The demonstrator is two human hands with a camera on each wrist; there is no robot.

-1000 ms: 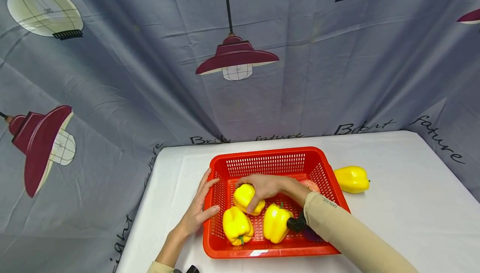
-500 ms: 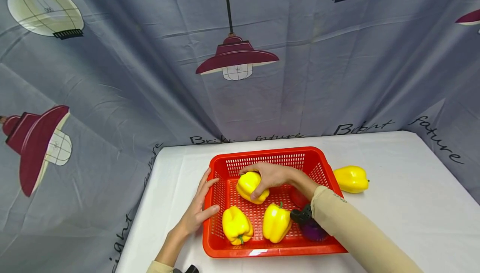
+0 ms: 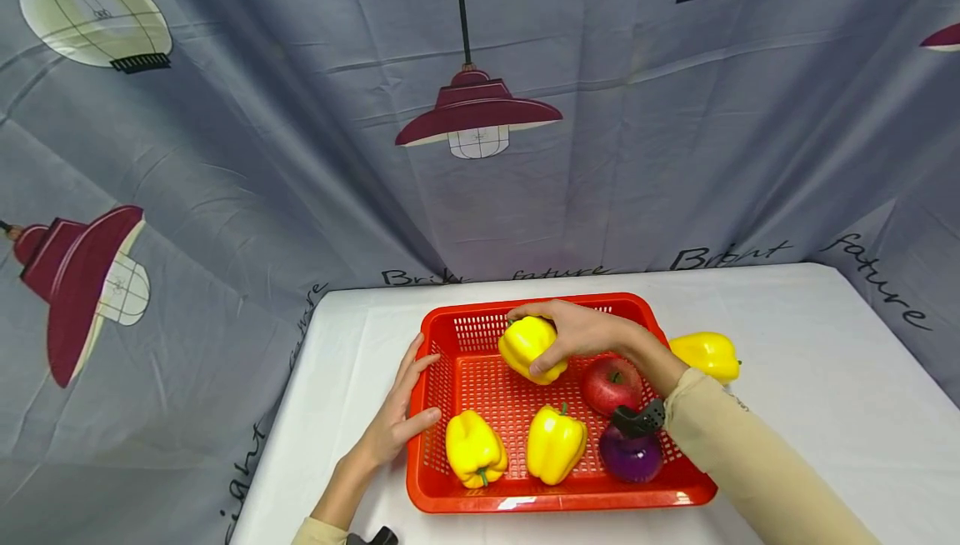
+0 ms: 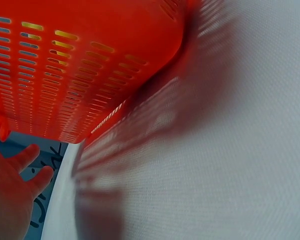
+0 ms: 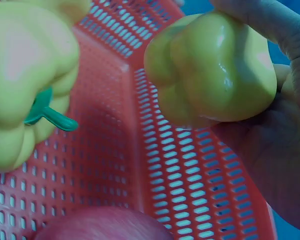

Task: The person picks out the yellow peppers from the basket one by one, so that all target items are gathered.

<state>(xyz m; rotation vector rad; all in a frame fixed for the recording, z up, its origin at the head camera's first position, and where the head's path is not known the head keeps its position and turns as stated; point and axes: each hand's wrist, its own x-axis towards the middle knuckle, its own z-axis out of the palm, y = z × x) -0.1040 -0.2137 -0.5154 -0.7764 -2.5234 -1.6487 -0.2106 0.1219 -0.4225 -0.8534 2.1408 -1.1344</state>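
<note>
My right hand grips a yellow bell pepper between thumb and fingers, raised over the back of the red basket. The right wrist view shows that pepper against the palm, above the slotted wall. My left hand touches the basket's left rim with fingers spread and fairly straight; its fingers also show beside the basket in the left wrist view. Inside the basket are two more yellow bell peppers, one at the front left and one at the front middle, a red apple and a round purple vegetable.
Another yellow bell pepper lies outside the basket, to its right, partly behind my right forearm. A white cloth covers the table. A grey curtain printed with lamps hangs behind it.
My right hand has lifted the yellow bell pepper from the basket's left side and carried it back and to the right. The apple and the purple vegetable have come into fuller view.
</note>
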